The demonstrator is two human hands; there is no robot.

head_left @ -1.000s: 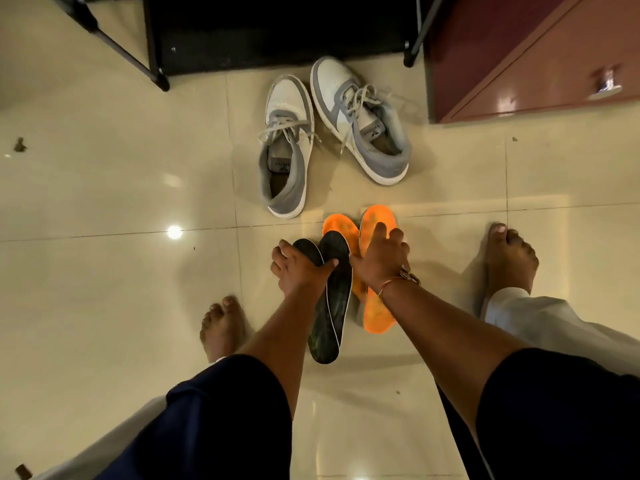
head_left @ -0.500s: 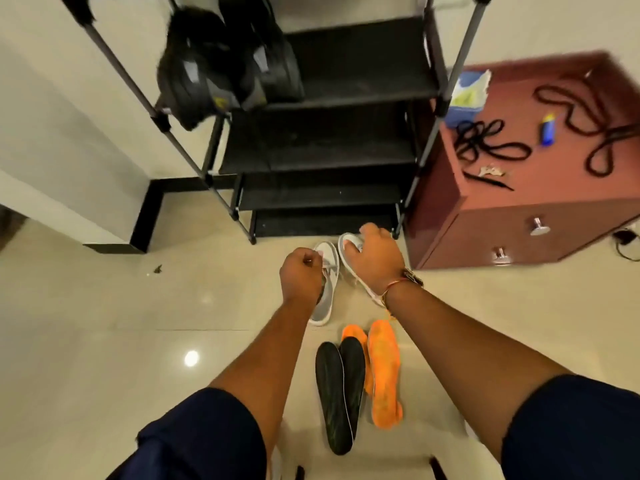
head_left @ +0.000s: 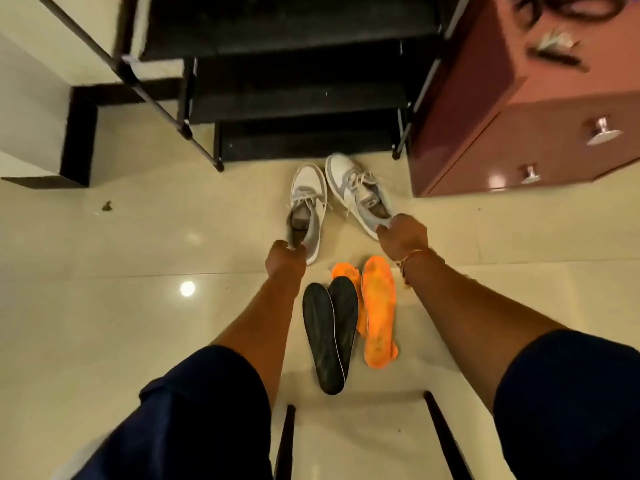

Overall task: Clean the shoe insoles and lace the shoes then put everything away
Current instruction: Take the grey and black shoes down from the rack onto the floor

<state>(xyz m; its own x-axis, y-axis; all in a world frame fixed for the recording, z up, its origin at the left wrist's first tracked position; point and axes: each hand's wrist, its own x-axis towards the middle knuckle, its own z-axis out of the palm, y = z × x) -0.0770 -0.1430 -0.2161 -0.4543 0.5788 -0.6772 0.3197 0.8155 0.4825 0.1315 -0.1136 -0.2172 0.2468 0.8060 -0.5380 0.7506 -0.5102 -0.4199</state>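
Two white and grey laced sneakers lie on the tiled floor in front of a black shoe rack (head_left: 298, 98). My left hand (head_left: 284, 259) grips the heel of the left sneaker (head_left: 309, 202). The heel of the right sneaker (head_left: 356, 188) is gripped by my right hand (head_left: 403, 239), which wears a thread bracelet. Nearer to me lie two black insoles (head_left: 329, 327) side by side, and two orange insoles (head_left: 378, 313) to their right, one partly under a black one.
A maroon drawer cabinet (head_left: 519, 133) with metal knobs stands right of the rack; dark laces (head_left: 568, 8) lie on top of it. Two dark bars (head_left: 446, 441) show at the bottom edge. A small scrap (head_left: 107, 206) lies on the floor at left.
My hands let go of the insoles, which stay on the floor, reached forward to the sneakers and now grip their heels. The view tilted up, then back down.
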